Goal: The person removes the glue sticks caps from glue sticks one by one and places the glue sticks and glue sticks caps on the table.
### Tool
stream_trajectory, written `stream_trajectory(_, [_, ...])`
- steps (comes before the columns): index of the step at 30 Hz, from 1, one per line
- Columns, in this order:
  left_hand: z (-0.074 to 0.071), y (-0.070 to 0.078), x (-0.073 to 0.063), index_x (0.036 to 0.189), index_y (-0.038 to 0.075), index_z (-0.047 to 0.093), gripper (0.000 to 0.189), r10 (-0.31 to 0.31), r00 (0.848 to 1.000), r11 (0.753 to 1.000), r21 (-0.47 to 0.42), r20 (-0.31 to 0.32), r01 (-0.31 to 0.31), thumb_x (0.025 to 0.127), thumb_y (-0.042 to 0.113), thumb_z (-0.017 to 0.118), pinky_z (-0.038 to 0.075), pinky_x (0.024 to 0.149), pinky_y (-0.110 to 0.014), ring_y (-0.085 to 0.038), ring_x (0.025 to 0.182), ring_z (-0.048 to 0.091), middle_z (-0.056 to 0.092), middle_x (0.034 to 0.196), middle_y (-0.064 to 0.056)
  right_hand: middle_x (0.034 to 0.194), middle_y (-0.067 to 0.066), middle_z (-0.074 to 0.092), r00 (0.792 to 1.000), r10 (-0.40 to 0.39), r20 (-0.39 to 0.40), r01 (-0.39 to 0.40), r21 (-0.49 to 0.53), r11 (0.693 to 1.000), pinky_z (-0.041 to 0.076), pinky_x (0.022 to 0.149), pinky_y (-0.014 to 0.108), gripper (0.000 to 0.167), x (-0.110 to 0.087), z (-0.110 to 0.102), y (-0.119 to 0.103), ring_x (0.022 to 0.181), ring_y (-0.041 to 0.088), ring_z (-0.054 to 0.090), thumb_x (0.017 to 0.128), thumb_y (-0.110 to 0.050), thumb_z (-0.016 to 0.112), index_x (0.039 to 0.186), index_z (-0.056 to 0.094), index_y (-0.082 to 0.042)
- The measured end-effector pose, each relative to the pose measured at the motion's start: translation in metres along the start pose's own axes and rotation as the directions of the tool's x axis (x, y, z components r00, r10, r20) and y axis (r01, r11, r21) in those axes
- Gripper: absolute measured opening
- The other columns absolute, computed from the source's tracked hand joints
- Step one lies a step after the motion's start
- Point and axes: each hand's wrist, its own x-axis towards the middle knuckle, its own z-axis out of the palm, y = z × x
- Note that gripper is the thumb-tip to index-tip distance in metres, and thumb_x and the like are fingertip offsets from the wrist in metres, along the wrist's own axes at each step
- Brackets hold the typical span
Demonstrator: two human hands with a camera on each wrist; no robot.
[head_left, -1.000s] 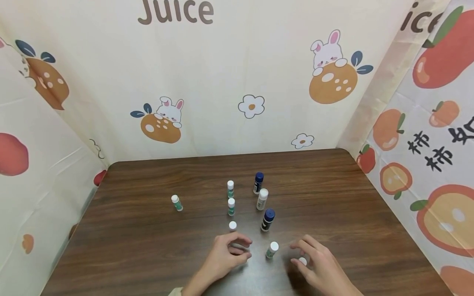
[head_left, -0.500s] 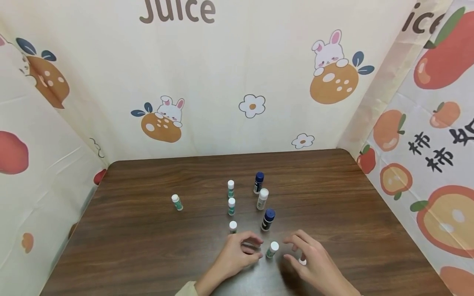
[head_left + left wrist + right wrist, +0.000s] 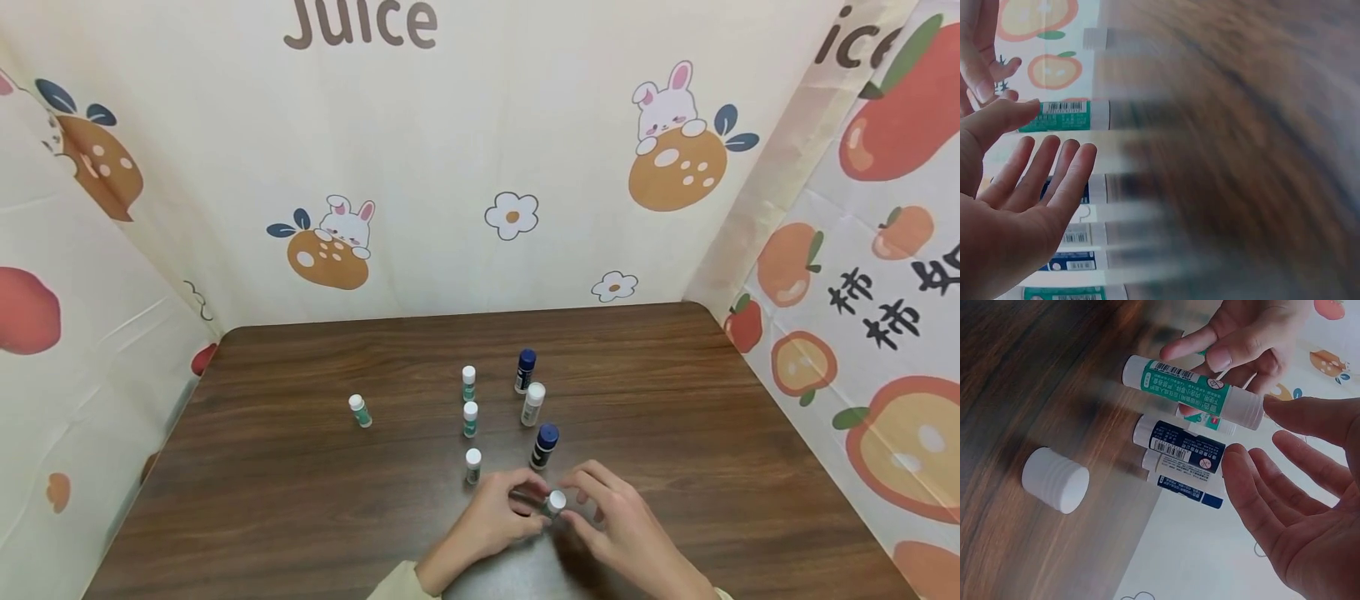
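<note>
A green-labelled glue stick with a white cap [image 3: 556, 502] stands upright on the table between the two hands; the same glue stick [image 3: 1188, 390] shows its printed label in the right wrist view. To its left is my left hand [image 3: 501, 510], fingers bent loosely and thumb apart, with the fingertips close beside the stick. On its other side my right hand [image 3: 618, 518] is spread in a similar curve, its thumb near the stick's cap end. Whether either hand touches it, I cannot tell. A loose white cap [image 3: 1054, 480] sits on the table by the right hand, hidden in the head view.
Beyond the hands stand white-capped glue sticks [image 3: 470, 419] in one line. Alongside are two navy glue sticks [image 3: 544, 447] with a white one [image 3: 533, 405] between them. A lone green glue stick [image 3: 360, 411] stands farther left. Printed cloth [image 3: 435, 250] hangs behind the table [image 3: 300, 500].
My left hand has moved right, up to the glue stick, uncovering another white-capped one behind it. My right hand has come left towards the same stick, and now covers the loose white cap.
</note>
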Motion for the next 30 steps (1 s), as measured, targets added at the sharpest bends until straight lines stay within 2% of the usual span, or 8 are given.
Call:
stream_trajectory(6, [0.006,-0.001,0.005,0.097,0.006,0.066,0.031,-0.012,1.000,1.000,0.012,0.029,0.012,0.070,-0.006,0.075,0.055,0.074,-0.025,-0.010,0.081,0.065,0.068,0.092,-0.001,0.096,-0.009,0.055,1.000,0.016,0.022,-0.016,0.011,1.000,0.044,0.050,0.015,0.037,0.003,0.002,-0.002,0.072,0.008,0.055,0.068,0.003,0.078,0.099,0.064,-0.013])
stream_trajectory(11, [0.007,0.001,0.007,0.094,0.006,0.067,0.027,-0.011,0.999,0.997,0.081,0.044,0.007,0.071,-0.003,0.077,0.055,0.071,-0.022,-0.006,0.080,0.065,0.069,0.089,-0.001,0.096,-0.007,0.056,0.999,-0.017,0.028,0.017,0.011,1.000,0.045,0.050,0.017,0.039,0.005,0.004,-0.003,0.074,0.008,0.053,0.068,0.004,0.078,0.100,0.064,-0.012])
stream_trajectory(21, [0.000,0.016,0.007,0.097,0.007,0.067,0.027,-0.025,1.000,0.994,0.110,0.006,0.024,0.073,-0.005,0.072,0.054,0.074,-0.022,-0.011,0.084,0.065,0.068,0.093,0.001,0.099,-0.008,0.055,0.999,-0.050,0.012,0.050,-0.016,0.999,0.046,0.055,0.017,0.038,0.011,0.003,-0.007,0.077,0.006,0.056,0.070,0.000,0.079,0.101,0.064,-0.015])
stream_trajectory(25, [-0.005,0.023,0.006,0.098,0.008,0.069,0.029,0.005,1.000,0.993,0.121,-0.022,-0.003,0.072,-0.006,0.071,0.054,0.072,-0.021,-0.008,0.086,0.063,0.067,0.093,0.002,0.102,-0.008,0.055,0.997,-0.081,0.002,0.081,-0.024,0.996,0.044,0.056,0.014,0.038,0.014,0.001,-0.009,0.075,0.005,0.055,0.071,-0.003,0.079,0.103,0.063,-0.014])
stream_trajectory(30, [-0.009,0.030,0.004,0.097,0.009,0.070,0.031,0.047,0.997,0.988,0.153,-0.057,-0.038,0.070,-0.005,0.071,0.054,0.068,-0.021,-0.005,0.083,0.061,0.066,0.092,0.005,0.103,-0.005,0.056,0.997,-0.082,0.012,0.082,-0.001,0.997,0.043,0.053,0.012,0.036,0.018,-0.001,-0.012,0.074,0.004,0.052,0.073,-0.003,0.077,0.104,0.063,-0.013])
